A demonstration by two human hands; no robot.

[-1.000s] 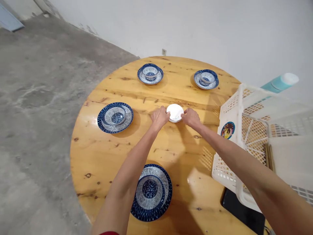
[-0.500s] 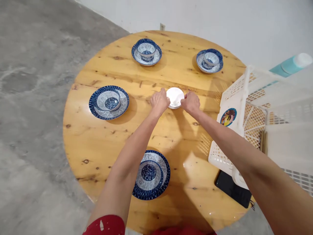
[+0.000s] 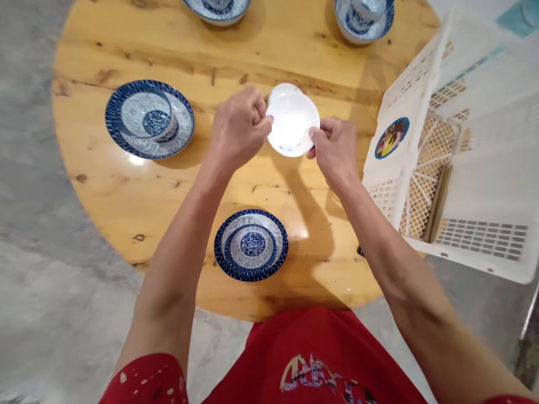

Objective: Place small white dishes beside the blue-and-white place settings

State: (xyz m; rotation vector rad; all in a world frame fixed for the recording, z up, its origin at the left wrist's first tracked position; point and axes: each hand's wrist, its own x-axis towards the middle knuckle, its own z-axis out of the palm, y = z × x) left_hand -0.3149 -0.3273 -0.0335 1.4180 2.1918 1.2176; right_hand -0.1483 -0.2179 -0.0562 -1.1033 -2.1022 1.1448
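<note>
Small white saucers (image 3: 293,124) are between my hands above the middle of the round wooden table. Their outline has a bulge at the upper left, as if two overlap off-centre; how many there are I cannot tell. At their left rim, my left hand (image 3: 241,128) has its thumb and curled fingers closed. My right hand (image 3: 336,147) pinches the right rim, thumb on top. Nearest to me on the table lies a blue-patterned plate (image 3: 222,246) bearing a smaller round dish (image 3: 252,244). Left of my left hand, a patterned bowl (image 3: 145,115) sits on another blue-rimmed plate (image 3: 113,115).
At the far edge are two more blue-and-white sets, a left plate (image 3: 231,17) and a right plate (image 3: 365,38), each with a bowl. A white plastic basket (image 3: 475,247) stands at the right, with thin brown sticks (image 3: 438,205) inside.
The white saucers have come up towards me and shifted out of a neat stack. My view has tilted down, so my red shirt shows and the far dishes are partly cut off.
</note>
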